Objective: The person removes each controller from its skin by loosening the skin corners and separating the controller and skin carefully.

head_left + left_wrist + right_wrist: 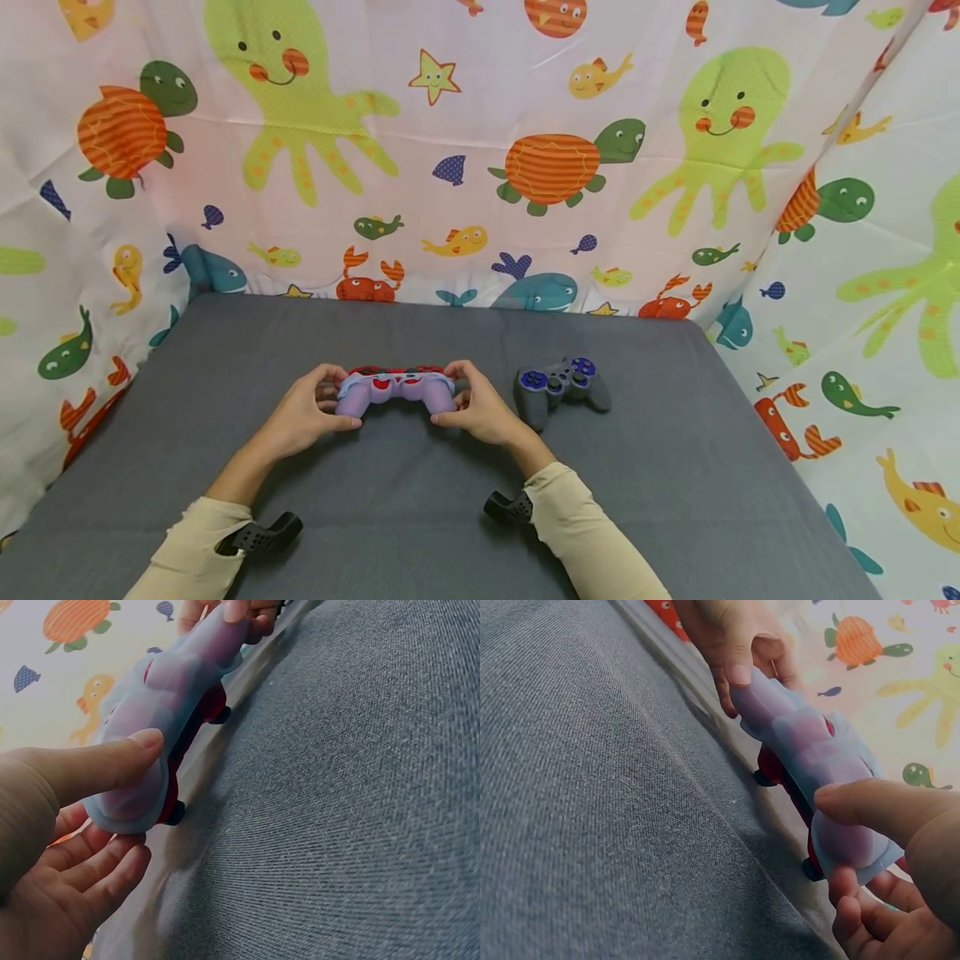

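A red game controller [397, 369] sits in a translucent lilac-blue silicone cover [411, 390], above the middle of the grey table. My left hand [303, 410] pinches the covered left grip, thumb on the cover and fingers on the other side. At the opposite end, my right hand [486, 408] holds the right grip the same way. In the left wrist view the cover [176, 694] wraps the controller's back, while red casing and dark thumbsticks show past its edge. The right wrist view shows the cover's edge [877, 862] loosely flared by my right fingers.
A dark grey game controller [558, 387] with blue button areas lies on the table [420, 517], just right of my right hand. Behind the table hangs a curtain [465, 225] printed with sea animals, and it continues down both sides.
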The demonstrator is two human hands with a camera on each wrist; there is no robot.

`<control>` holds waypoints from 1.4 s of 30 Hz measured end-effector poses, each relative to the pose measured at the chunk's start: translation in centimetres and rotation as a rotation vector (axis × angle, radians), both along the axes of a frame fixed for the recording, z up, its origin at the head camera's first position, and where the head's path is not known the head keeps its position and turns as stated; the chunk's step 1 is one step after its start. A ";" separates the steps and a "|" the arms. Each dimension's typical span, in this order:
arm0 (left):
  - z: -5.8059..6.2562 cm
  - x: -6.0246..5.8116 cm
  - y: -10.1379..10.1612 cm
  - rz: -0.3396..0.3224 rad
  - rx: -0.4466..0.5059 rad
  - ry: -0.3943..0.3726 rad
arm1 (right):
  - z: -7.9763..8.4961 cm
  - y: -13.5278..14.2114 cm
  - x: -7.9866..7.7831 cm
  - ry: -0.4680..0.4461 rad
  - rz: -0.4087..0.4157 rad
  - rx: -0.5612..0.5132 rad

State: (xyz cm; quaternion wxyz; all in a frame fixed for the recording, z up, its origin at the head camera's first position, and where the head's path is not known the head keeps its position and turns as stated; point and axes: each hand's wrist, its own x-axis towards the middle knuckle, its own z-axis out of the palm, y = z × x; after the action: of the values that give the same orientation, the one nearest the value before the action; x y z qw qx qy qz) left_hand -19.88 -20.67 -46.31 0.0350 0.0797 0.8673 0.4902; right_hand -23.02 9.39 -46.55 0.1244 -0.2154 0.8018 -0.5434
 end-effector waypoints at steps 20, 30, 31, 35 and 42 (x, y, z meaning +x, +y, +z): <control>0.4 0.1 -0.4 0.015 -0.021 0.038 | -0.2 0.1 -0.4 -0.039 -0.040 -0.081; 0.1 0.3 -0.5 0.016 -0.028 0.042 | -0.5 0.3 -0.3 -0.024 -0.035 -0.075; 0.0 0.3 -0.5 0.014 -0.025 0.044 | -0.5 0.3 -0.2 -0.025 -0.034 -0.075; -0.1 0.3 -0.5 0.005 -0.029 0.052 | -0.5 0.4 -0.2 -0.025 -0.032 -0.078; -0.1 0.2 -0.6 -0.005 -0.050 0.072 | -0.3 0.3 -0.1 -0.008 -0.022 -0.066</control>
State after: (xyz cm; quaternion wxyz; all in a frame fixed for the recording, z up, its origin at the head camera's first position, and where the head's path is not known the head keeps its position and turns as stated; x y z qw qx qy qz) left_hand -19.64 -21.25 -46.37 0.0068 0.0986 0.8796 0.4653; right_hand -23.12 9.73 -46.86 0.1144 -0.2081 0.7851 -0.5720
